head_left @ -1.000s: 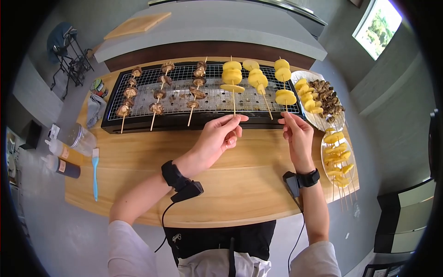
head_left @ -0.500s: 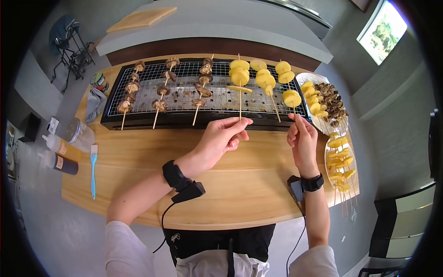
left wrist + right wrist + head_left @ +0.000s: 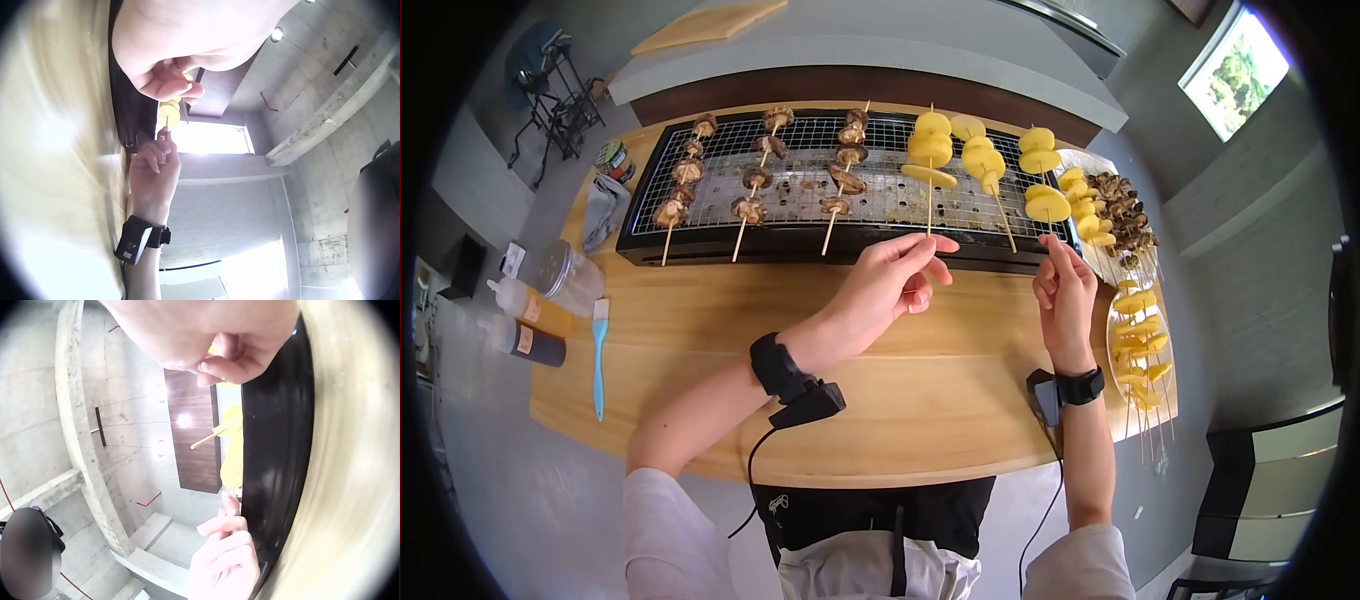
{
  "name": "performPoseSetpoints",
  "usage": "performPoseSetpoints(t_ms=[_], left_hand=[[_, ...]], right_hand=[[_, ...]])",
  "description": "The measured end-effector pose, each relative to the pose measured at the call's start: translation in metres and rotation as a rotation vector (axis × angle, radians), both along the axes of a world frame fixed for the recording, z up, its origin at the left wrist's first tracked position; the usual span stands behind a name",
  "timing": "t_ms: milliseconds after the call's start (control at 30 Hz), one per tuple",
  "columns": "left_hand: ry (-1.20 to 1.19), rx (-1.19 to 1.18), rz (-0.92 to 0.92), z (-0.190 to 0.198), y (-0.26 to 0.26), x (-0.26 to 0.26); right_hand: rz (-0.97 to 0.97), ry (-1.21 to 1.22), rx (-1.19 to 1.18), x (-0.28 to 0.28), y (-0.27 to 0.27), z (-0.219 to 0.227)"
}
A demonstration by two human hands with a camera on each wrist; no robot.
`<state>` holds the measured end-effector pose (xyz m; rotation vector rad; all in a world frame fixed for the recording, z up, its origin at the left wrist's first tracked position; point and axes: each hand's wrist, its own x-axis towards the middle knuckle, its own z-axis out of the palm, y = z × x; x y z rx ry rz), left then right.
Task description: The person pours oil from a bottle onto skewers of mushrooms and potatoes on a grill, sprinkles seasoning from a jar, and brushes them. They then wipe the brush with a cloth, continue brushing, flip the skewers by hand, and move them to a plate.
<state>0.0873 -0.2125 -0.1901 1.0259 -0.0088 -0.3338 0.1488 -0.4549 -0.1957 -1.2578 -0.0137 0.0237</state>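
Observation:
Across the black grill (image 3: pixel 730 248) lie several skewers. My left hand (image 3: pixel 885 290) pinches the bare stick end of a potato-slice skewer (image 3: pixel 930 150) between thumb and forefinger, at the grill's front edge. With thumb and fingertips, my right hand (image 3: pixel 1067 300) grips the stick end of the rightmost potato-slice skewer (image 3: pixel 1048 203). Between them another potato skewer (image 3: pixel 983 162) rests untouched, its stick (image 3: pixel 206 439) jutting past the front edge. Farther left lie three mushroom skewers, one of them (image 3: pixel 748 208) in the middle. In the left wrist view, curled fingers hide most of the left skewer.
At the right, a plate (image 3: pixel 1122 272) holds potato and mushroom skewers, and a nearer plate (image 3: pixel 1114 345) more potato skewers. On the left stand a jar (image 3: pixel 578 280), two squeeze bottles, one dark (image 3: pixel 535 340), a can (image 3: pixel 614 160) and a grey cloth (image 3: pixel 605 212). A blue brush (image 3: pixel 598 365) lies nearby.
Both hands keep their pinch on the same two sticks. Slices on the held skewers show different tilts, so the skewers have turned slightly. The head view has shifted a little.

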Motion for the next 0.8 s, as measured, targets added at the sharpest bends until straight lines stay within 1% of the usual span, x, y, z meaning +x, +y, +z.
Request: performPoseSetpoints(t_ms=[267,433,567,800], left_hand=[[0.016,-0.021,0.014,-0.002,-0.002,-0.001],[0.03,0.023,0.039,-0.001,-0.004,-0.002],[0.025,0.028,0.031,-0.007,-0.004,-0.001],[0.063,0.036,0.042,-0.007,-0.007,-0.004]], right_hand=[[-0.004,0.061,-0.075,-0.003,0.004,0.002],[0.03,0.078,-0.059,-0.003,0.002,0.004],[0.076,0.084,-0.053,-0.006,0.003,0.009],[0.09,0.064,-0.007,-0.006,0.003,0.008]])
